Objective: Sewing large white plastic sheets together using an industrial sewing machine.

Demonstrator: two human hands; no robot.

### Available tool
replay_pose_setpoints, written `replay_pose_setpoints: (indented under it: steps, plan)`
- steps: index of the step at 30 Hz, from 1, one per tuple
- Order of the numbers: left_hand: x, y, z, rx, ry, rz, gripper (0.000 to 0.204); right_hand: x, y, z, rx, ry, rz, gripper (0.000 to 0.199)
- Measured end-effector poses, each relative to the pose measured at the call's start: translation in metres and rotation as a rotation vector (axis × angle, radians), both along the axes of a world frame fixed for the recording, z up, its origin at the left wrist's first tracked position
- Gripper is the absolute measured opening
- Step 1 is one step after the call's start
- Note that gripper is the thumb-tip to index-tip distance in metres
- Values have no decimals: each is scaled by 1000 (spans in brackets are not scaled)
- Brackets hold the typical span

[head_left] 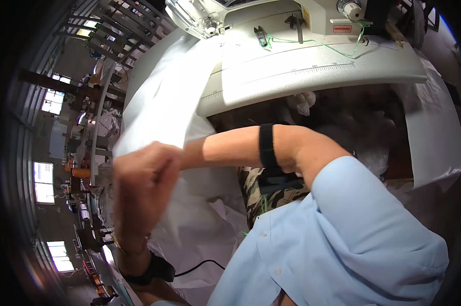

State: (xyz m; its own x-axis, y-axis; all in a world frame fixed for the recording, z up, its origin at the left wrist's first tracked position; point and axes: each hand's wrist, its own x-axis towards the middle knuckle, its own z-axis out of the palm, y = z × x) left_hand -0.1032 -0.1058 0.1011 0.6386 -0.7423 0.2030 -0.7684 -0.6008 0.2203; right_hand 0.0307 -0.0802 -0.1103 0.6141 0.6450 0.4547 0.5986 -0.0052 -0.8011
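Observation:
A long white sheet [161, 97] hangs over the left end of the sewing machine's bed [271, 79] and slopes down to my hands. My right arm reaches across to the left, and my right hand [151, 155] is closed at the sheet's lower edge. Just below it and touching it is my left hand [136, 204], raised from the lower left. Motion blurs both hands; the left fingers are smeared and what they hold cannot be made out. More white sheeting [200, 214] lies in folds under and beside my hands.
The sewing machine's head [327, 18] stands at the back, with green thread [317, 43] trailing over the bed. Another white sheet [434, 132] hangs off the right end. A black cable [200, 263] runs from my left wrist strap. Cluttered benches [95, 153] line the far left.

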Motion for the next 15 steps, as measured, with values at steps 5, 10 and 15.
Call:
replay_pose_setpoints:
  steps: [5, 10, 15]
  plan:
    - [-14, 14, -59, 159, 88, -117, 9, -14, -7, -53, -349, -81, 132, 53]
    - [-28, 39, -190, 69, 38, 7, 12, -76, -103, -123, -712, -228, 224, 49]
    - [-39, 41, -253, -247, -64, 278, 10, -78, -205, -18, -807, -154, -1, 25]
